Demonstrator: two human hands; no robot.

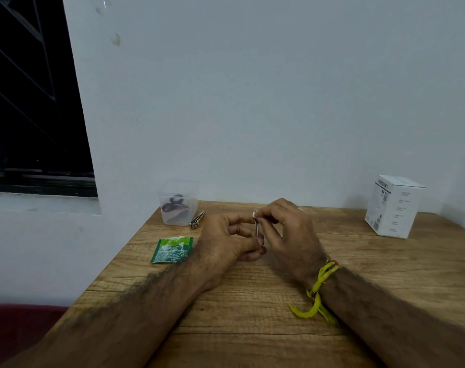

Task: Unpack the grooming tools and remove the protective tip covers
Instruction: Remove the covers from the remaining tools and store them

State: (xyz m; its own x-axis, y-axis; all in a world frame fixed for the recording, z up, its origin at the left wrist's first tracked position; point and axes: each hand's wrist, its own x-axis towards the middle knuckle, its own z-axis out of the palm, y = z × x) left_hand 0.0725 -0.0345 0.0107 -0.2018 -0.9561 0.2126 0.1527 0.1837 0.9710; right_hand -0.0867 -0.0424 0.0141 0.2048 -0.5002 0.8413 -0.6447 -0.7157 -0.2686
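Wooden table point(252, 301) under my view, and I read it left to right. Far left on it stands a clear plastic tub point(178, 205) against the wall, holding what looks like small scissors with dark handles and another item I cannot make out. Just right of the tub lies a metal nail clipper point(197, 220), already out. Nearer, a green packet point(171, 249) lies flat, apparently torn along its far edge.

At the middle, my left hand point(226, 240) pinches the lower end of a thin metal tool point(256, 229), fingers curled round it, holding it roughly upright above the table. My right hand point(284, 235) pinches the small white tip cover point(253, 214) at the tool's top between thumb and forefinger. A yellow thread band point(319, 285) is tied on that wrist.

I judge the step in hand to be taking the cover off this tool; whether it has already come free I cannot tell. The next move calls for a steady left grip and a straight pull away along the shaft, perhaps with a slight twist.

Far right stands a closed white box point(393, 208), contents hidden.
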